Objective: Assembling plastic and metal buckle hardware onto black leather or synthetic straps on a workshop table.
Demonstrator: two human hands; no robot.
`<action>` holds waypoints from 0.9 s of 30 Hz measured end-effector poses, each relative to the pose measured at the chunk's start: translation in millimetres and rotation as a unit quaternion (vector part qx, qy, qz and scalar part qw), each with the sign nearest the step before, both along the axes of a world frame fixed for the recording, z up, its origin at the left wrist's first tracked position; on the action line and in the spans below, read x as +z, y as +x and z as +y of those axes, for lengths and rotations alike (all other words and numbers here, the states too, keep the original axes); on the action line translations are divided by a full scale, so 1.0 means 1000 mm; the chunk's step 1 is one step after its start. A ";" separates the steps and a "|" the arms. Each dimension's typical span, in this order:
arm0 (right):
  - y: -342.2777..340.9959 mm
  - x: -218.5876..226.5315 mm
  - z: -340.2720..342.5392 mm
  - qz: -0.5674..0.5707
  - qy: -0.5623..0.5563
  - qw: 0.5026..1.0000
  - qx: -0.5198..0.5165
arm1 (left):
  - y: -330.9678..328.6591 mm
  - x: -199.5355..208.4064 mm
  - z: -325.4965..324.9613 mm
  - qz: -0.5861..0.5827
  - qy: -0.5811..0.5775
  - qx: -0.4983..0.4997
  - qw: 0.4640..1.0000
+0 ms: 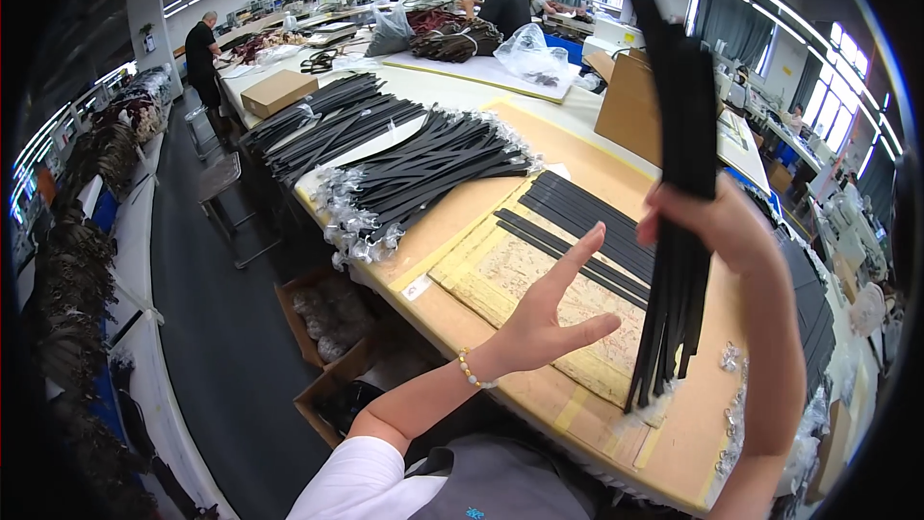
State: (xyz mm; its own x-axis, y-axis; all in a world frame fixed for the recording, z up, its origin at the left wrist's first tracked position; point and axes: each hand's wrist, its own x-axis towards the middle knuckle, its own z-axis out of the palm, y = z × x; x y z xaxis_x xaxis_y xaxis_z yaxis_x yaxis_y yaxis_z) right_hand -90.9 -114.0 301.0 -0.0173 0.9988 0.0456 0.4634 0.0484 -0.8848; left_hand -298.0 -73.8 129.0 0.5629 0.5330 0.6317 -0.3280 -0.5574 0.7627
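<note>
My right hand (714, 217) grips a thick bundle of long black straps (687, 125) around its middle and holds it upright over the table's right part. Bits of clear plastic show at the bundle's lower ends. My left hand (544, 323) holds nothing; its fingers are stretched apart above a worn, yellow-taped board (505, 274). Across that board lie a few black straps (568, 255) side by side, and just beyond them a flat row of more straps (587, 212). The raised bundle partly covers the right ends of these rows.
A big pile of black straps (433, 169) with plastic-wrapped ends lies to the left. Behind it are a cardboard box (279, 93) and a taller open carton (628, 106). Boxes (332, 318) stand beneath the table edge. A person (502, 5) in black works at the far side.
</note>
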 end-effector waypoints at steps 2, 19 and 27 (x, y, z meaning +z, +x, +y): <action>0.010 0.030 -0.007 0.081 0.101 0.990 -0.061 | 0.005 0.011 0.000 0.016 0.066 0.052 0.996; -0.016 -0.271 -0.026 0.758 0.189 0.541 -0.312 | 0.038 -0.103 0.059 0.301 0.371 0.116 0.871; -0.006 -0.319 -0.054 0.739 0.198 0.522 -0.376 | 0.053 -0.135 0.055 0.310 0.393 0.071 0.863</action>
